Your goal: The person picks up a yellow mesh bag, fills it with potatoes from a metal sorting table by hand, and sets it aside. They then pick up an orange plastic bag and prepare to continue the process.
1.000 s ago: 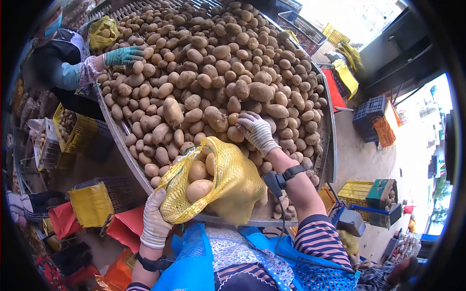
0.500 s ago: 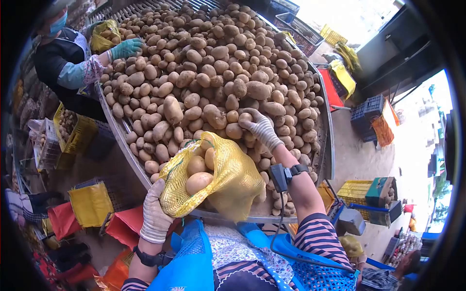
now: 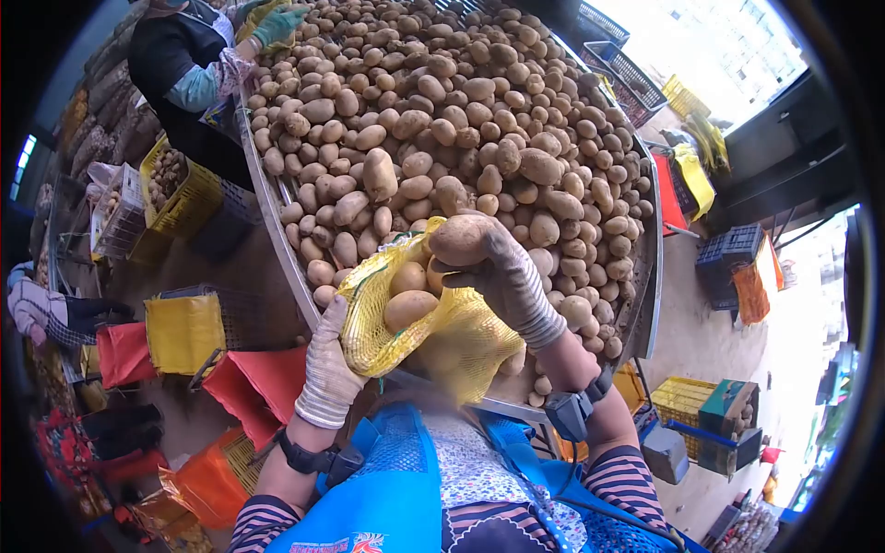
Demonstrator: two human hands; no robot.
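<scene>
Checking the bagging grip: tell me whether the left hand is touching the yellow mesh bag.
Touching. The head view shows the gloved left hand with its fingers closed on the edge of the yellow mesh bag, holding it open.

Two gloved hands: left hand [image 3: 329, 369], right hand [image 3: 505, 276]; one yellow mesh bag [image 3: 387, 341]; potatoes [image 3: 442, 120] too many to count.

The right hand [image 3: 502, 272], which a second ago lay flat on the heap of potatoes [image 3: 461, 101], has lifted off with one potato [image 3: 461, 240] in its grip and brought it back to the mouth of the yellow net bag [image 3: 406, 309].
</scene>
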